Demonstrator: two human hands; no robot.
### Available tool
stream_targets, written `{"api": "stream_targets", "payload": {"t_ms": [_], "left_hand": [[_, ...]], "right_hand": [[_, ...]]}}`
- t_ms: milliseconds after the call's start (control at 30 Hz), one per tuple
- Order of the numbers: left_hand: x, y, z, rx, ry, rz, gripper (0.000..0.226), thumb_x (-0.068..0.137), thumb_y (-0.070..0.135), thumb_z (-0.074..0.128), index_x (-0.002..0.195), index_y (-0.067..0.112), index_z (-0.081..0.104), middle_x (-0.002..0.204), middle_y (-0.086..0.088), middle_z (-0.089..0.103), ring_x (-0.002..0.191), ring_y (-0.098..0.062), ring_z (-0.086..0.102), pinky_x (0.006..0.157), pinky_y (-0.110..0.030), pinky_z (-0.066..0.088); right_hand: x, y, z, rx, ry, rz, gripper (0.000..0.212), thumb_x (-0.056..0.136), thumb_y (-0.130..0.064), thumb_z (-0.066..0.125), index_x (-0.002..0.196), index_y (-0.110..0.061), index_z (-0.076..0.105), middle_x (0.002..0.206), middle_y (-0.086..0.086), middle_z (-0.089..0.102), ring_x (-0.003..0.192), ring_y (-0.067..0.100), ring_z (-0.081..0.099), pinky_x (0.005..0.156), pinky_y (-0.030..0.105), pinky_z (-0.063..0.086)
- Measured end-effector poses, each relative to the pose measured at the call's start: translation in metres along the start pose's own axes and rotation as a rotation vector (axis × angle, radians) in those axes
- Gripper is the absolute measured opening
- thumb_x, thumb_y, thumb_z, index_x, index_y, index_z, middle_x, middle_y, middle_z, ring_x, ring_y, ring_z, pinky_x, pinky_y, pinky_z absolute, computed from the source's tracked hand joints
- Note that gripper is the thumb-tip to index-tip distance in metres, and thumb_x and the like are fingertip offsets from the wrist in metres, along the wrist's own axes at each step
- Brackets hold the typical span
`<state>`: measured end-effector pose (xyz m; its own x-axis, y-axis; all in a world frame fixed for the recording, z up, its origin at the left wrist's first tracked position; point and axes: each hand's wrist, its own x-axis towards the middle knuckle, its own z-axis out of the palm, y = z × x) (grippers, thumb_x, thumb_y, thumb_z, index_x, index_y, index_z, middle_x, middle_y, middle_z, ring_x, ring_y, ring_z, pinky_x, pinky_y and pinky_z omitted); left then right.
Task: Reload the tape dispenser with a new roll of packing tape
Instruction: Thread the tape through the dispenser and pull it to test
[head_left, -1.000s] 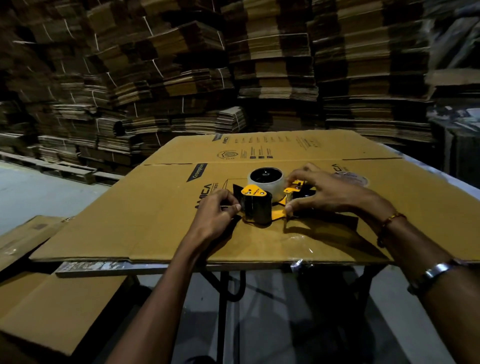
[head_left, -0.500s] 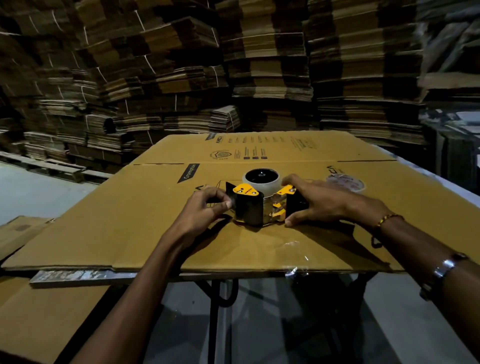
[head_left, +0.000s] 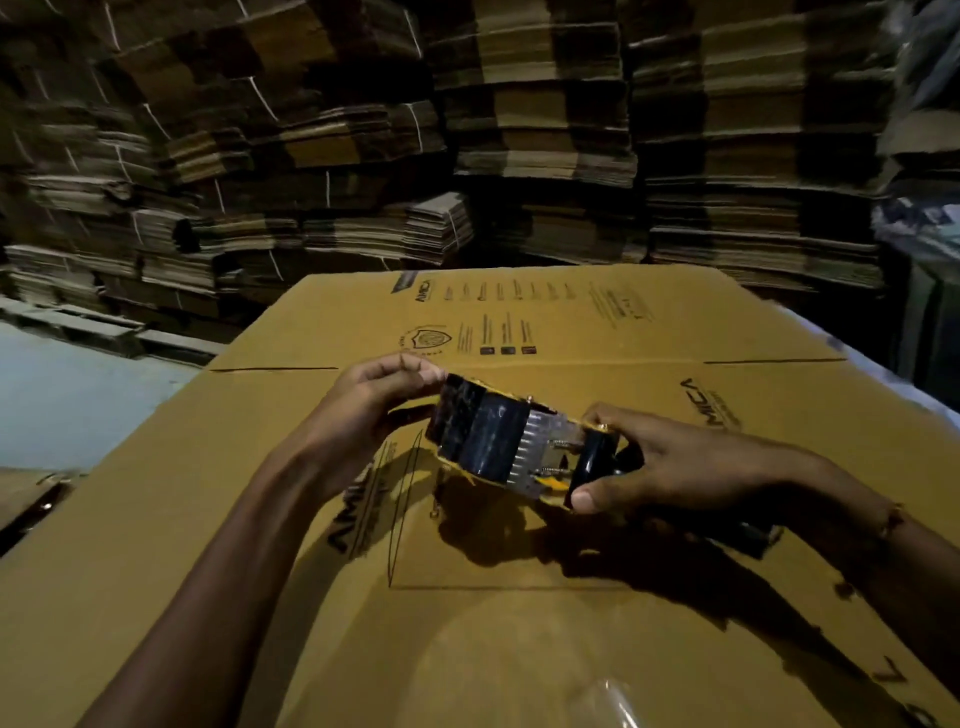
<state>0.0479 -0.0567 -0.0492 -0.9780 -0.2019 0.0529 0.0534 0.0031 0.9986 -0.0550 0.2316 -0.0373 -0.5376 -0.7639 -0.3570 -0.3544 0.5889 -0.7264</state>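
Note:
The yellow and black tape dispenser (head_left: 511, 449) hangs above the flattened cardboard box (head_left: 519, 623), lying across between both hands, its underside and toothed blade towards me. My left hand (head_left: 371, 410) grips its left end, fingers curled over the top edge. My right hand (head_left: 670, 467) holds the right end at the black roller, thumb below and fingers behind. The tape roll is hidden behind the dispenser body.
Tall stacks of flattened cartons (head_left: 467, 130) fill the back wall. A strip of clear tape (head_left: 613, 701) lies on the cardboard near the front edge. Grey floor (head_left: 62, 395) shows at the left, with more cardboard sheets (head_left: 26, 493) beside it.
Both hands have lifted the dispenser off the cardboard and turned it over, so its underside faces me. The white roll seen behind it earlier is out of sight. The camera has moved closer.

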Motion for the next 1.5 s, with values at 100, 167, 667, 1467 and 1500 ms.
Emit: {"api": "stream_targets", "payload": {"t_ms": [100,167,667,1467,1500], "left_hand": [[-0.003,0.023,-0.001,-0.004,0.197,-0.045,0.012,0.098,0.013,0.055,0.093,0.011,0.066,0.109,-0.010,0.074,0.109,-0.021,0.069,0.097,-0.041,0.049],[-0.014,0.039,0.005,0.055,0.439,-0.044,0.014,0.098,0.014,0.056,0.089,0.014,0.067,0.099,-0.004,0.075,0.100,-0.018,0.071,0.094,-0.041,0.051],[-0.080,0.081,0.117,1.071,0.134,0.223,0.052,0.104,0.042,0.035,0.153,0.022,0.037,0.162,0.008,0.028,0.152,-0.007,0.013,0.123,-0.038,0.017],[-0.045,0.095,0.121,0.391,0.359,-0.390,0.021,0.097,0.035,0.060,0.095,0.017,0.072,0.099,0.001,0.072,0.097,-0.015,0.067,0.088,-0.032,0.053],[-0.043,0.093,0.119,0.348,0.360,-0.415,0.021,0.096,0.035,0.061,0.088,0.018,0.072,0.092,0.003,0.073,0.094,-0.015,0.067,0.092,-0.037,0.054]], "right_hand": [[0.000,-0.014,-0.009,0.099,-0.030,0.045,0.067,0.071,-0.060,0.078,0.127,-0.046,0.044,0.125,-0.004,0.063,0.084,0.006,0.069,0.070,0.031,0.058],[-0.002,-0.024,-0.013,0.163,-0.056,0.122,0.086,0.069,-0.062,0.078,0.141,-0.043,0.035,0.128,0.002,0.062,0.072,0.007,0.064,0.055,0.025,0.051],[-0.078,-0.073,0.006,0.739,-0.004,0.248,0.050,0.081,-0.040,0.079,0.121,-0.026,0.052,0.068,-0.008,0.066,0.050,0.006,0.058,0.044,0.022,0.044],[-0.101,-0.049,0.006,0.634,0.102,0.279,0.055,0.087,-0.032,0.075,0.131,-0.029,0.041,0.092,-0.007,0.066,0.059,-0.005,0.060,0.047,0.012,0.044],[-0.101,-0.048,0.008,0.594,0.139,0.291,0.062,0.085,-0.034,0.076,0.134,-0.030,0.039,0.108,-0.004,0.063,0.076,0.000,0.064,0.055,0.015,0.050]]}}
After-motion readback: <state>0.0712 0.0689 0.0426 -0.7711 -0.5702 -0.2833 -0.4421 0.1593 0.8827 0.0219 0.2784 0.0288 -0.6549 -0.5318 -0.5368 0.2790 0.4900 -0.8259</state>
